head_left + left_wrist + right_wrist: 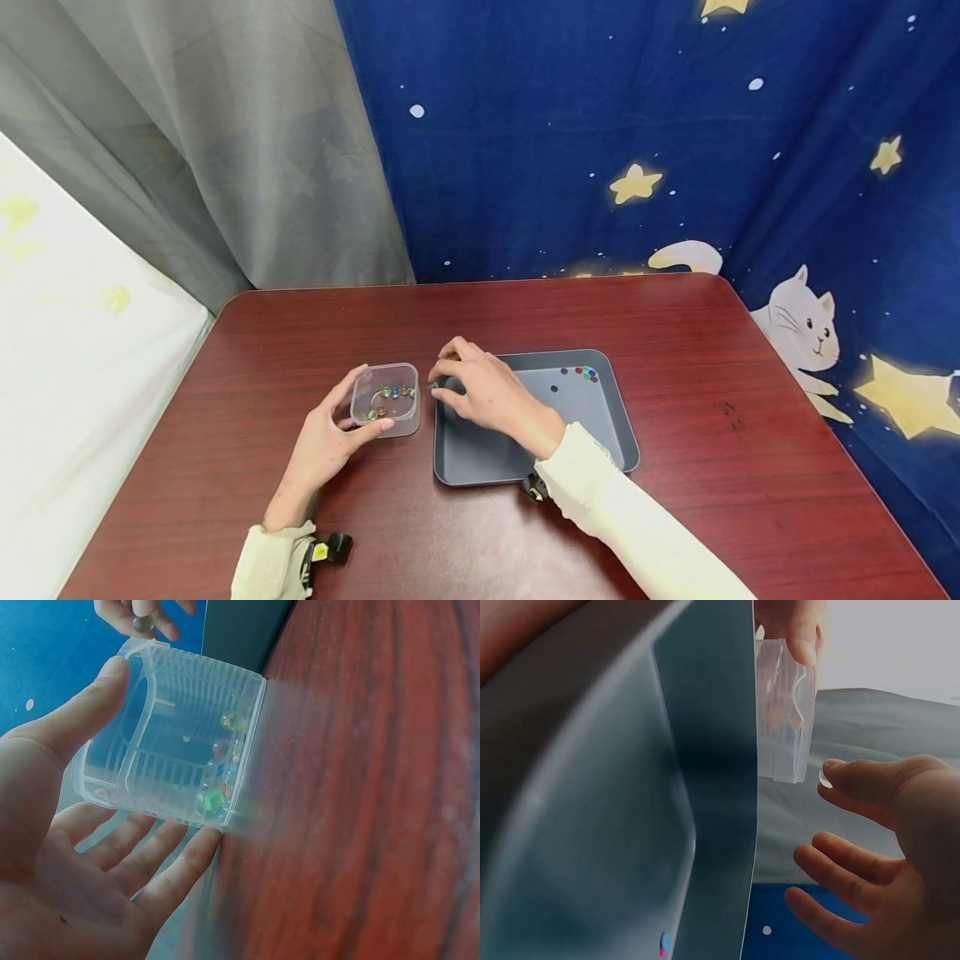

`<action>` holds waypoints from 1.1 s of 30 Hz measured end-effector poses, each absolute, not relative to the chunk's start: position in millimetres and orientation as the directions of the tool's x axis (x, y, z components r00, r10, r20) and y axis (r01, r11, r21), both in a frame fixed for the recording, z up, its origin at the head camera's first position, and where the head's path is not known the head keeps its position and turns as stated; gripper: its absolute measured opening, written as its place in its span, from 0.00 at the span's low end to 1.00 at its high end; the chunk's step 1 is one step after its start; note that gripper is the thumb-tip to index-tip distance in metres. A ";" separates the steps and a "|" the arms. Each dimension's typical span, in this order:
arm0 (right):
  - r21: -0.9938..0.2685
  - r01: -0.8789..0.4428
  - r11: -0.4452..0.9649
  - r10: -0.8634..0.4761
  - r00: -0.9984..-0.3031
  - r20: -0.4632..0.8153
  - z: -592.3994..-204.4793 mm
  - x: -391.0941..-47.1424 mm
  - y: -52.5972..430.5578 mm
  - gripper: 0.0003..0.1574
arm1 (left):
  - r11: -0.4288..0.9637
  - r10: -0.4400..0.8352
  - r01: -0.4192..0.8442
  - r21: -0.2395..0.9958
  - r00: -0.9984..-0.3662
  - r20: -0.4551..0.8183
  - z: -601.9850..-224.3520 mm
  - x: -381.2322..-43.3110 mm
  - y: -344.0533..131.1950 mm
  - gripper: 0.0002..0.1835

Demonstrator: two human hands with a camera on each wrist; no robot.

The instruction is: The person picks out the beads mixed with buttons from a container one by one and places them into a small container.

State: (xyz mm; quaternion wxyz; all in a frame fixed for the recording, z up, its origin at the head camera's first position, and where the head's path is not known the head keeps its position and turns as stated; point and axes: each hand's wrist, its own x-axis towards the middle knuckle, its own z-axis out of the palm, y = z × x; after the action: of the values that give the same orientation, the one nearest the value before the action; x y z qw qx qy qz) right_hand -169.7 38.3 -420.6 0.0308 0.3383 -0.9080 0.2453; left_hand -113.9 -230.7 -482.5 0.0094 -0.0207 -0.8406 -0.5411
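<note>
My left hand (318,450) grips a clear plastic box (405,427), thumb on the near side and fingers around the far side. Several colored glass marbles lie in the box, a green one (213,800) among them in the left wrist view. Between thumb and index finger, my right hand (491,393) pinches a small clear glass marble (825,778). That hand is over the left edge of a dark grey tray (480,458), just right of the box and apart from it. The right hand's other fingers are spread.
Several colored marbles (587,374) cluster in the tray's far right corner, with a dark one (554,388) slightly nearer. Tray and box are on a reddish-brown wooden table (727,433). A blue star-patterned curtain (525,167) hangs behind the table.
</note>
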 end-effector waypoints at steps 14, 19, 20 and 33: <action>-0.436 -0.628 0.645 -0.605 -0.768 0.212 -422.5 -164.3 28.9 0.11 | 0.427 0.023 0.045 0.903 -0.999 0.038 -482.4 -113.8 -231.4 0.48; -0.442 -0.628 0.641 -0.607 -0.767 0.208 -424.2 -163.7 25.5 0.12 | 0.440 0.026 0.048 0.897 -0.999 0.041 -482.4 -113.8 -231.4 0.48; -0.440 -0.630 0.641 -0.609 -0.765 0.208 -424.5 -163.7 24.8 0.12 | 0.441 0.026 0.050 0.896 -0.999 0.042 -482.5 -114.0 -231.5 0.48; -0.433 -0.649 0.626 -0.626 -0.749 0.219 -428.1 -162.0 16.1 0.12 | 0.425 0.032 0.060 0.903 -0.998 0.050 -483.3 -114.6 -232.4 0.48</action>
State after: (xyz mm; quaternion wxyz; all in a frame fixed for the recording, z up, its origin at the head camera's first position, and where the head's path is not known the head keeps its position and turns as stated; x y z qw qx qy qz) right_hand -162.0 16.1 -428.1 0.0234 0.3535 -0.9013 0.2495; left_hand -114.6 -232.4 -483.3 0.0126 -0.0272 -0.8440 -0.5354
